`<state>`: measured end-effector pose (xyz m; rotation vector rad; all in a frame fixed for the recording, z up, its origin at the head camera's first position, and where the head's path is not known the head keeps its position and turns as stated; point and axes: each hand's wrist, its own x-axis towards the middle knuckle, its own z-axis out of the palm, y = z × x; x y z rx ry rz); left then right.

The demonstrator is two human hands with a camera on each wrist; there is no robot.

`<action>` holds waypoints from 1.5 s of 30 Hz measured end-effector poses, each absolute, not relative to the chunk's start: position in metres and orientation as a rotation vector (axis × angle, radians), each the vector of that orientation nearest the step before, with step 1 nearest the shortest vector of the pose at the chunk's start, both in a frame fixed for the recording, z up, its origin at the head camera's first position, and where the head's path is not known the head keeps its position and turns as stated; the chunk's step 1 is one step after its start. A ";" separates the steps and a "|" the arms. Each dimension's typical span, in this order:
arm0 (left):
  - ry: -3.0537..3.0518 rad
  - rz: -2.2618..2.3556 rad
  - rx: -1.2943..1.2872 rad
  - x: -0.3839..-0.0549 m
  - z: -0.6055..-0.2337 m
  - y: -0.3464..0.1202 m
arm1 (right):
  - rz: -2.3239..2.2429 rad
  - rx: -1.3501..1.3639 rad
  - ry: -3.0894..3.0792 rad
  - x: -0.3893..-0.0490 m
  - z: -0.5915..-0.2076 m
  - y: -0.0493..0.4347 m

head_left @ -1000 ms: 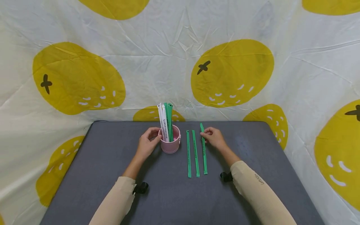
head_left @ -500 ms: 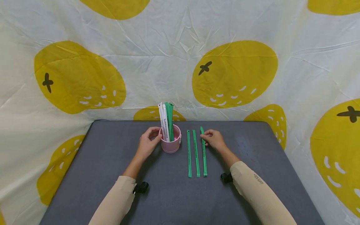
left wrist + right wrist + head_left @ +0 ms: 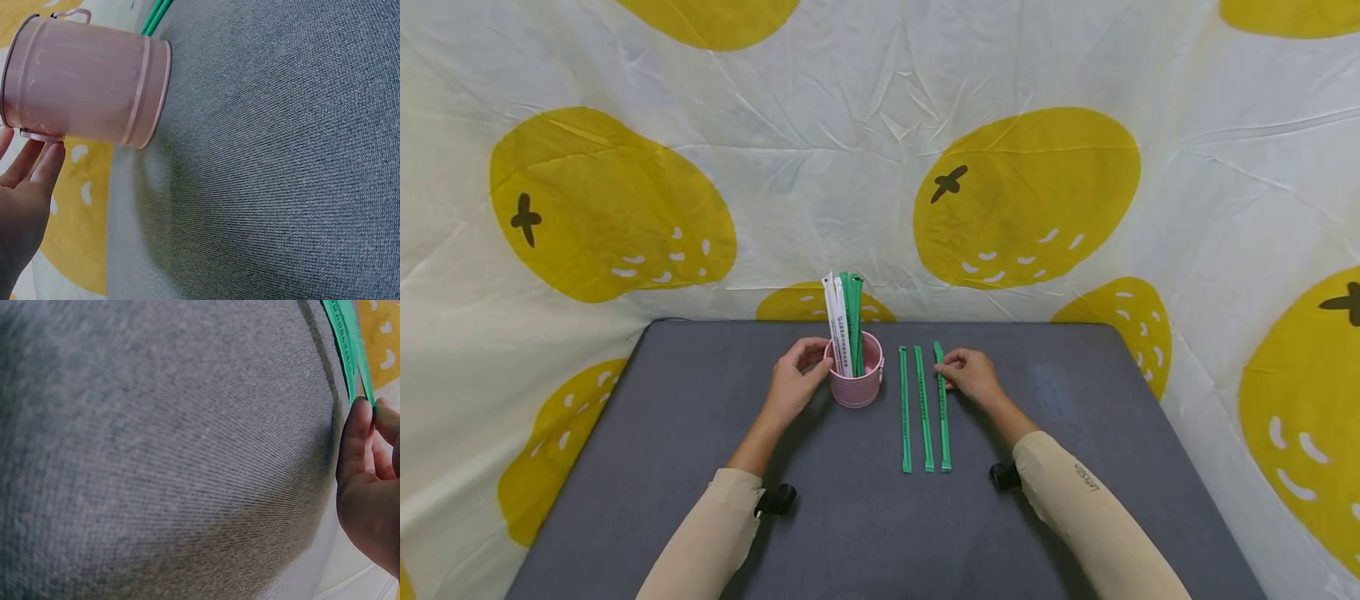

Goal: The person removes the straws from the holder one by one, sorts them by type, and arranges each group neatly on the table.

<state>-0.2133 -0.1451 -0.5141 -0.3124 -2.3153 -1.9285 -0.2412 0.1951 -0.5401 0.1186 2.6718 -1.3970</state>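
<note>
Pinching the rightmost green packet [image 3: 943,421] near its 12 o'clock end, the right hand [image 3: 972,375] is easing it slightly toward 6 o'clock; its near end is now sitting about level with the two other green packets [image 3: 923,408] at its 9 o'clock, so the row is probably getting evened up. Left hand [image 3: 790,383] is staying put, touching the pink bucket [image 3: 854,395] at 9 o'clock; can't tell if it's gripping. Bucket's standing at the row's 10 o'clock.
</note>
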 end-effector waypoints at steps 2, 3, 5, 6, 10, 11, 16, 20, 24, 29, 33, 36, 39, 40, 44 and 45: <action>-2.320 -1.951 -0.307 -0.212 -0.509 -0.144 | -1.389 0.104 2.668 -0.241 -0.539 0.195; -2.326 -1.959 -0.303 -0.212 -0.508 -0.144 | -1.386 0.099 2.662 -0.240 -0.539 0.195; -2.325 -1.982 -0.300 -0.212 -0.507 -0.144 | -1.377 0.089 2.650 -0.239 -0.538 0.195; -2.328 -1.988 -0.296 -0.212 -0.506 -0.144 | -1.372 0.083 2.646 -0.239 -0.538 0.195; -2.311 -1.989 -0.294 -0.213 -0.511 -0.144 | -1.356 0.058 2.617 -0.238 -0.535 0.195; -2.310 -1.985 -0.293 -0.213 -0.511 -0.145 | -1.351 0.054 2.610 -0.238 -0.535 0.194; -2.305 -1.971 -0.303 -0.213 -0.513 -0.145 | -1.312 0.034 2.613 -0.236 -0.533 0.194; -2.315 -1.967 -0.288 -0.213 -0.514 -0.144 | -1.296 0.014 2.629 -0.236 -0.533 0.193; -2.315 -1.970 -0.290 -0.213 -0.514 -0.144 | -1.272 0.028 2.637 -0.236 -0.532 0.191; -2.313 -1.964 -0.296 -0.213 -0.512 -0.144 | -1.232 0.048 2.660 -0.236 -0.530 0.188; -2.322 -1.957 -0.289 -0.213 -0.512 -0.145 | -1.203 0.052 2.693 -0.236 -0.529 0.187; -2.323 -1.954 -0.284 -0.213 -0.513 -0.144 | -1.195 0.057 2.710 -0.236 -0.530 0.187; -2.315 -1.957 -0.286 -0.213 -0.513 -0.144 | -1.200 0.062 2.714 -0.236 -0.532 0.188; -2.313 -1.959 -0.288 -0.213 -0.513 -0.144 | -1.201 0.065 2.714 -0.236 -0.532 0.188; -2.314 -1.965 -0.283 -0.213 -0.513 -0.144 | -1.188 0.067 2.719 -0.236 -0.532 0.189; -2.317 -1.966 -0.278 -0.213 -0.513 -0.144 | -1.184 0.064 2.718 -0.236 -0.532 0.189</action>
